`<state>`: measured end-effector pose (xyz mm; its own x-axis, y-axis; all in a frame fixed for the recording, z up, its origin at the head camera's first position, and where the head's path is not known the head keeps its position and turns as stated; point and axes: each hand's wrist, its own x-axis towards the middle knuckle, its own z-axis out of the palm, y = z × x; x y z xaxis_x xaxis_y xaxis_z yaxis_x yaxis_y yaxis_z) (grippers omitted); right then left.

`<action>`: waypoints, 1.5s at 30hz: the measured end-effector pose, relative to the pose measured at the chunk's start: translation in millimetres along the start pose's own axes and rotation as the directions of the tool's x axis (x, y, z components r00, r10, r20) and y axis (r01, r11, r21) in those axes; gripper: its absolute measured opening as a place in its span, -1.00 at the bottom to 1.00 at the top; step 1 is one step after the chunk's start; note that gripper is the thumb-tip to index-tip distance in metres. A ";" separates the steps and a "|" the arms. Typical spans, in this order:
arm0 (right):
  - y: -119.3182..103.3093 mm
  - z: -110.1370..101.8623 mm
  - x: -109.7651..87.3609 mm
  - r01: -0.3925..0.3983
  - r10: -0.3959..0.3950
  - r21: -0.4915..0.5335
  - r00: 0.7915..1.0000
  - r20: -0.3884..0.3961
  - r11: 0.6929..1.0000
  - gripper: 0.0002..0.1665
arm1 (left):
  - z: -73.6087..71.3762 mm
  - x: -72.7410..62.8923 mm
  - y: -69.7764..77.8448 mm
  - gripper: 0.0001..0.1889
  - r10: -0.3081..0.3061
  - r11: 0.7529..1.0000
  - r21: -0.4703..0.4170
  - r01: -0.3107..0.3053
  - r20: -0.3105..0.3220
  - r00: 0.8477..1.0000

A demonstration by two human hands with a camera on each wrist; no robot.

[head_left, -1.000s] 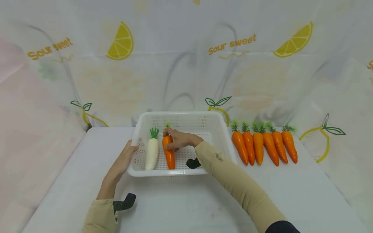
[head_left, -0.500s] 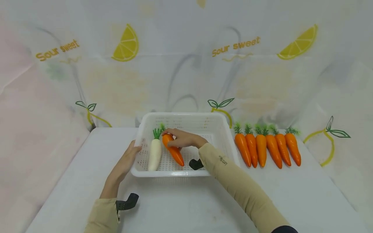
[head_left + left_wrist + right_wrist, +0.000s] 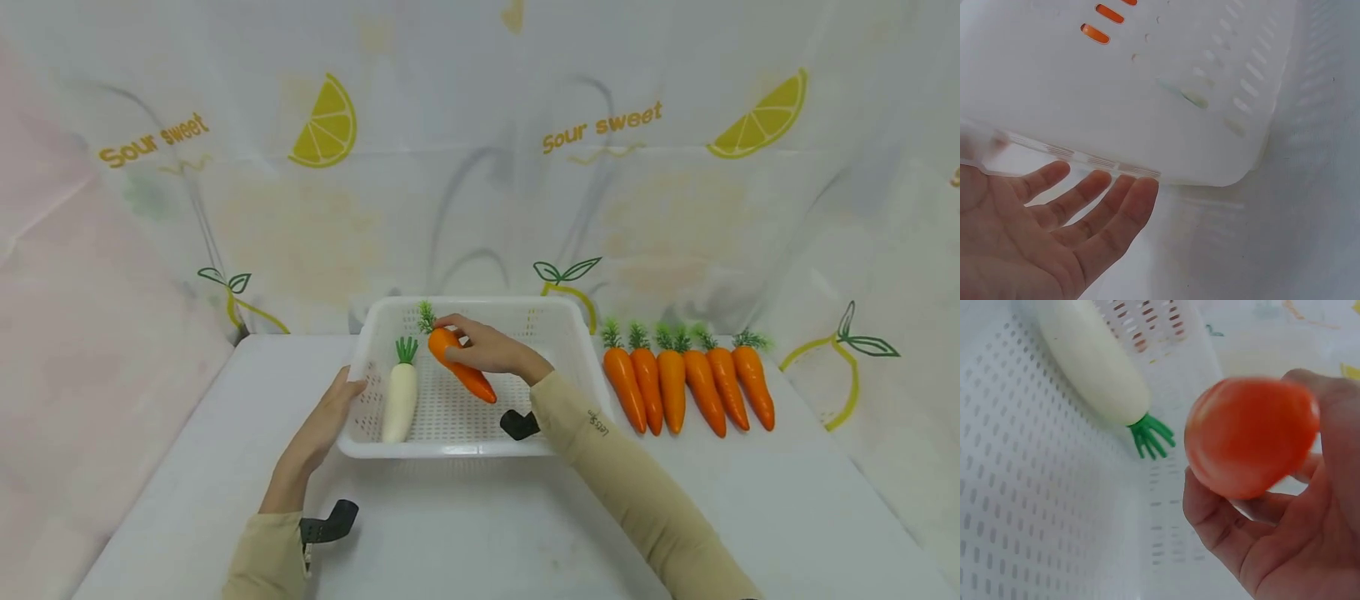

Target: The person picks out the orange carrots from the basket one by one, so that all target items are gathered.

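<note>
In the head view, a white plastic basket [image 3: 450, 451] stands at the middle of the table. My left hand [image 3: 322, 421] grips its left side, the thumb over the rim and the fingers [image 3: 1116, 219] against the outside wall. My right hand [image 3: 491, 346] holds an orange carrot [image 3: 474, 383] by its thick upper part, tilted over the basket, its green top [image 3: 427, 317] pointing up and left. A white radish [image 3: 401, 404] with a green top lies along the basket's left side. The right wrist view shows the carrot [image 3: 1247, 434] end-on between thumb and fingers.
Several carrots [image 3: 672, 387] lie in a row on the white table [image 3: 480, 533] to the right of the basket, tops toward the back. A printed cloth [image 3: 442, 208] hangs behind the table. Black wrist straps [image 3: 330, 523] sit on both arms.
The carrot was lying upright-aligned beside the radish; my right hand has lifted it and moved it right, turning its tip rightward. The left hand stays on the basket.
</note>
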<state>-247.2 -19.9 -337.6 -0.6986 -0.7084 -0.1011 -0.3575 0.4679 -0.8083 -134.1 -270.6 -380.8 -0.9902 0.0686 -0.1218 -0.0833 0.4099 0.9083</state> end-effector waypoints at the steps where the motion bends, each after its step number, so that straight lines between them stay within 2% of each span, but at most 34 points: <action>1: -0.2 -2.2 -2.6 0.001 -0.001 0.013 1.000 -0.017 1.000 -0.38 | 0.2 0.5 -0.2 -0.43 -0.002 1.000 0.001 0.002 0.001 1.000; 5: 1.6 -9.7 -12.3 0.003 0.001 0.062 0.998 -0.070 0.998 -0.34 | 1.5 1.2 -0.1 -0.42 -0.017 1.000 0.011 0.017 -0.001 1.000; 9: 5.2 -15.6 -19.6 0.013 -0.006 0.068 0.995 -0.100 0.998 -0.33 | 1.1 1.3 1.0 -0.42 -0.020 1.000 0.019 0.020 0.002 1.000; 17: 9.6 -24.4 -33.4 -0.006 0.009 0.017 0.989 -0.147 1.000 -0.35 | -0.2 1.4 1.5 -0.43 -0.041 0.999 0.009 0.041 0.014 0.999; 25: 16.6 -37.1 -61.2 -0.052 0.035 -0.069 0.971 -0.235 0.996 -0.34 | 2.3 2.1 0.8 -0.40 -0.060 0.998 0.006 0.060 0.016 0.998; 29: 19.2 -44.6 -75.0 -0.045 0.024 -0.070 0.962 -0.272 0.997 -0.35 | 0.0 2.0 1.3 -0.41 -0.065 0.998 0.017 0.065 0.018 0.998; 35: 26.7 -51.8 -92.1 -0.043 0.026 -0.043 0.941 -0.337 0.998 -0.37 | -0.1 1.1 0.0 -0.39 -0.054 0.998 0.025 0.054 0.019 0.998; 39: 29.5 -57.4 -103.2 -0.064 0.054 -0.014 0.919 -0.390 0.998 -0.36 | 0.7 0.1 -0.6 -0.38 -0.051 0.998 0.025 0.050 0.019 0.999; 45: 39.0 -69.2 -122.7 -0.091 0.068 -0.030 0.889 -0.453 0.995 -0.32 | 1.1 -0.1 1.1 -0.39 -0.044 0.998 0.038 0.043 0.014 0.999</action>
<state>-218.3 121.8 -316.6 -0.9260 -0.3587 0.1178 -0.3104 0.5459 -0.7782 -133.9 -269.2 -380.3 -0.9840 0.0632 -0.1668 -0.1215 0.4468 0.8863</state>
